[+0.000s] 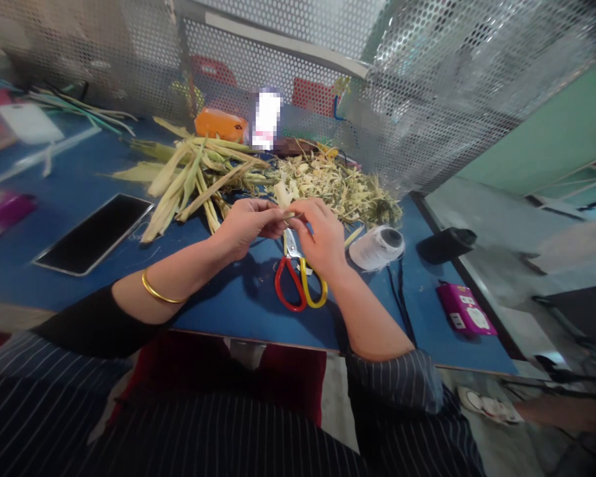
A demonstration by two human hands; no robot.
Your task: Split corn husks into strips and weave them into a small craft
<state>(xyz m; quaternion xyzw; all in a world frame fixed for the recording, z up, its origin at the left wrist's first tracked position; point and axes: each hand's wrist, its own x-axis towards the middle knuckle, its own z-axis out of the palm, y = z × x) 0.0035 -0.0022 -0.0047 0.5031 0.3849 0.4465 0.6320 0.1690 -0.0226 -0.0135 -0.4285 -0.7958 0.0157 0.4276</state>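
Note:
My left hand (252,225) and my right hand (320,232) meet above the blue table, fingertips pinched together on a small pale piece of corn husk (283,195). Its upper end sticks up past my fingers; the rest is hidden in them. Just below, scissors (292,268) with one red and one yellow handle lie on the table, blades partly under my hands. Long dry corn husks (193,175) are heaped beyond my left hand. Past my right hand spreads a pile of small cut husk pieces (342,185). A cone of white thread (377,248) lies beside my right wrist.
On the left lies a black flat-screened device (95,233). An orange packet (220,124) and a blurred-out bright screen (267,119) stand at the back, before a perforated metal panel (278,63). To the right are a black thread spool (447,245) and a purple box (465,309).

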